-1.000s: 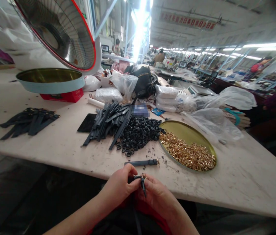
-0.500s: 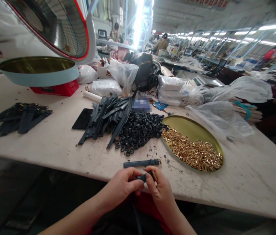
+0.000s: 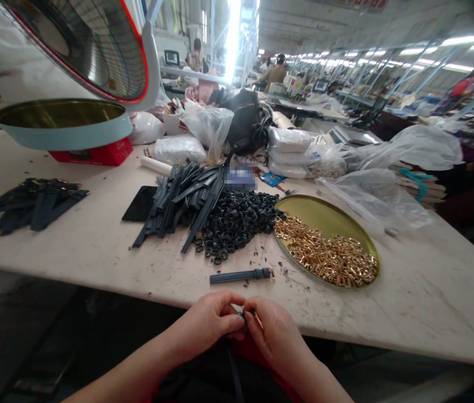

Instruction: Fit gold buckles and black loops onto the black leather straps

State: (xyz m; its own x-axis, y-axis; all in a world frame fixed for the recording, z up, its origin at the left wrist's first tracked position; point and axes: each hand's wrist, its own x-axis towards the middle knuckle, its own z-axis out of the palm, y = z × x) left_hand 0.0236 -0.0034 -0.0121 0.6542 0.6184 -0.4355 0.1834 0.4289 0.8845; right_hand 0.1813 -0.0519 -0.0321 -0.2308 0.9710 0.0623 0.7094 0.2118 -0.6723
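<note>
**strapfan:** Hands have drifted lower and closed in on each other since half a second back. The bit of strap that showed between the fingers then is almost buried now. Left hand [image 3: 214, 322] and right hand [image 3: 276, 336] are both pinched shut on the strap [image 3: 242, 315], fingertips touching, just this side of the table [image 3: 94, 252] edge and over the lap. The rest of the strap hangs down between the wrists.

**bench_rat:** Yeah, that's the bit I'd worry about. Can't tell what small part, if any, sits under those fingertips, it's too hidden. With a grip that tight and blind, off the table, one thumb slipping could send the piece to the floor.

**strapfan:** Also a second strap [image 3: 240, 275] lies on the table just beyond the knuckles, near the edge. A careless wrist lift could sweep it off.

**bench_rat:** Agreed. The tray [image 3: 316, 211] of buckles [image 3: 329, 258] sits off to the right, and the loops [image 3: 237, 221] are heaped behind that second strap. Both are well apart from the hands, so no spill risk there imo.
</note>
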